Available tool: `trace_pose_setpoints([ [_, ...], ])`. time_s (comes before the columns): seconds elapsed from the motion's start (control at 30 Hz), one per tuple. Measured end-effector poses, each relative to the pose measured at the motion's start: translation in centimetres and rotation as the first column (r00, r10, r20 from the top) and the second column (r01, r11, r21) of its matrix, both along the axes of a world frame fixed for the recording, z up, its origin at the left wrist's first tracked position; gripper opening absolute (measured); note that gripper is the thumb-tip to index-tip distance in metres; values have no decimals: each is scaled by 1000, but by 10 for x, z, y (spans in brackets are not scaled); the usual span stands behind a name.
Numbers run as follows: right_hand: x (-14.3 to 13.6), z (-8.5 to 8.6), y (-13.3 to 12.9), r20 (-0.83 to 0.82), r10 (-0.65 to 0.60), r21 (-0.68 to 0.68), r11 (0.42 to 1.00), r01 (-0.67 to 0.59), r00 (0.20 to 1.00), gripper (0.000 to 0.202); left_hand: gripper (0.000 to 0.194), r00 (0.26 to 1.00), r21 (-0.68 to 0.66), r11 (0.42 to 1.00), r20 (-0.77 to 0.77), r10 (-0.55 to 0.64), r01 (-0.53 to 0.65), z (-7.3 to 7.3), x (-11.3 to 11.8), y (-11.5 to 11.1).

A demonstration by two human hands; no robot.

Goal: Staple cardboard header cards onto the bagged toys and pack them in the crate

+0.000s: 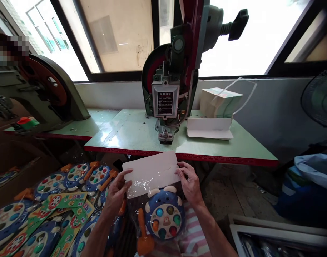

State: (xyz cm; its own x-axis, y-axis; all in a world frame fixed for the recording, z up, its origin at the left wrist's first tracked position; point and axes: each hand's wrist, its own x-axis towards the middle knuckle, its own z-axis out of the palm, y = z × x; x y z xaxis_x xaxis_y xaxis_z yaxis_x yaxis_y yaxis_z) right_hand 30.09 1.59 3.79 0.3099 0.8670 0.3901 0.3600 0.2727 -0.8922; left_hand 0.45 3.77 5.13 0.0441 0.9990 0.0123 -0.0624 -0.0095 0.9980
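Observation:
Between my hands a white header card (149,175) is stretched out, slightly tilted, below the front edge of the bench. My left hand (116,191) pinches its left end. At the right end, my right hand (189,182) grips it with thumb and fingers. Under the card, in clear plastic film, sit a blue animal-shaped toy (164,214) with coloured round knobs and an orange toy hammer (144,235). Just beyond the card stands a stapling machine (165,103), its head (165,137) over the bench edge.
Folded white cards (210,128) and a card stack (221,101) rest on the green bench (125,132). Several bagged toys (52,184) and printed cards (64,214) lie at left. Another machine (53,89) stands far left; a box (281,232) is at lower right.

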Motion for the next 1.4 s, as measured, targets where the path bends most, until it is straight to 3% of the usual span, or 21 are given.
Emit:
trace_pose_setpoints([
  [0.2,13,-3,7,-163,106,-144,981,-130,981,47,69,996,12,996,5,-87,87,12,2,5],
  [0.3,13,-4,4,-172,93,-182,975,-125,981,49,89,998,16,1000,52,-26,25,7,8,5],
  [0.37,12,-4,2,-175,63,-175,980,-94,983,48,94,994,-53,997,93,51,-47,-2,13,4],
  [0.5,11,-6,0,-185,30,-191,979,-65,982,47,59,983,-252,966,149,103,-63,-20,20,0],
  [0.6,13,-7,1,-219,35,-206,975,-81,975,44,47,974,-195,979,198,105,-66,-17,22,-2],
  [0.8,17,-10,3,-255,44,-169,982,-89,966,39,43,969,-163,983,213,125,-91,4,25,-4],
  [1.1,13,-9,4,-92,-76,-133,989,64,993,38,44,949,-120,967,198,245,-225,-17,28,-1],
  [1.23,14,-8,4,-66,-91,-112,990,83,994,36,50,950,-142,957,152,274,-254,-14,31,-2],
  [1.4,19,-8,4,-118,-34,-124,992,20,992,33,51,948,-192,953,171,268,-235,-12,32,-2],
])
